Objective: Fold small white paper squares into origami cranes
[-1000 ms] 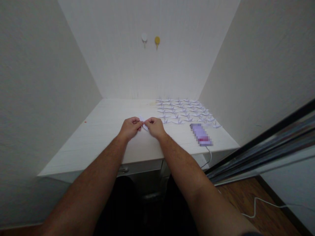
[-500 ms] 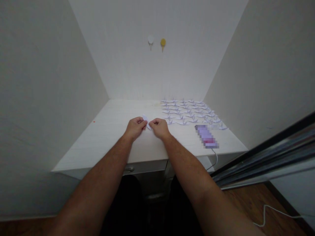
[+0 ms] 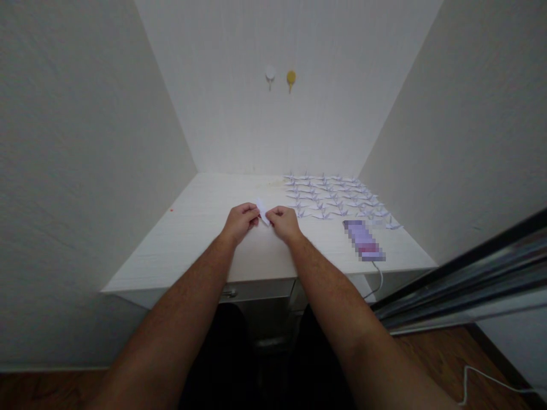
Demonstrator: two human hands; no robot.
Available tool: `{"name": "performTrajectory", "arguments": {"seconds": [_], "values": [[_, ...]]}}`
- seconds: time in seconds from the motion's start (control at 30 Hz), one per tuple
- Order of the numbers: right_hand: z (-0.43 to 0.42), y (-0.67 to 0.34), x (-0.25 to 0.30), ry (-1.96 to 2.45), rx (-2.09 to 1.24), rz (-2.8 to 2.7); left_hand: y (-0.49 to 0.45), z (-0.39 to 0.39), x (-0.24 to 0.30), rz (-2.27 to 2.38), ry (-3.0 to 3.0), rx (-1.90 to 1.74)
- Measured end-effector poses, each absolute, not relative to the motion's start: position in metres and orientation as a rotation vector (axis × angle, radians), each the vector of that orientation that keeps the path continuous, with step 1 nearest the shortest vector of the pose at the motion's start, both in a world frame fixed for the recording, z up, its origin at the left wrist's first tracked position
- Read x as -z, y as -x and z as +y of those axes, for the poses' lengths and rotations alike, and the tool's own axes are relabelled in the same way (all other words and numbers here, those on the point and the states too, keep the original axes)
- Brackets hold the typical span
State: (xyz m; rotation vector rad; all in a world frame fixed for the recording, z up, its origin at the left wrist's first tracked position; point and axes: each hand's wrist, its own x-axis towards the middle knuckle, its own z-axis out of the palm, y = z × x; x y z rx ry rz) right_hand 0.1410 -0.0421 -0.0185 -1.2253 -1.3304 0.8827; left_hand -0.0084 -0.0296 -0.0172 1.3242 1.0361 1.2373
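A small folded piece of white paper (image 3: pixel 262 212) is held between my two hands, just above the white desk. My left hand (image 3: pixel 243 221) pinches its left side between thumb and fingers. On the other side, my right hand (image 3: pixel 284 221) has its fingertips closed on the right edge of the paper. The exact folds are too small to make out. To the right of my hands, several white paper cranes (image 3: pixel 337 196) stand in rows at the back of the desk.
A blurred-out phone (image 3: pixel 364 240) lies at the right front, its white cable (image 3: pixel 381 278) hanging over the desk edge (image 3: pixel 260 280). Walls close in the desk at left, back and right. Two hooks, white (image 3: pixel 270 74) and yellow (image 3: pixel 291 77), are on the back wall.
The view has shifted slightly, so everything appears a little farther right. Both hands keep their pinch on the paper, which now shows as a narrower strip between them.
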Motion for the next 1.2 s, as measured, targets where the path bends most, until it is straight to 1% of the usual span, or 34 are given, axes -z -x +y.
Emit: {"name": "performTrajectory", "arguments": {"seconds": [0.33, 0.57, 1.2], "values": [[-0.038, -0.14, 0.026, 1.118, -0.927, -1.27, 0.004, -0.032, 0.016, 1.082, -1.282, -1.328], [-0.038, -0.139, 0.025, 1.054, -0.967, -1.216, 0.004, -0.038, 0.01, 1.099, -1.377, -1.293], [-0.035, -0.139, 0.029, 1.039, -0.885, -1.238, 0.004, -0.04, 0.01, 1.11, -1.468, -1.301]]}}
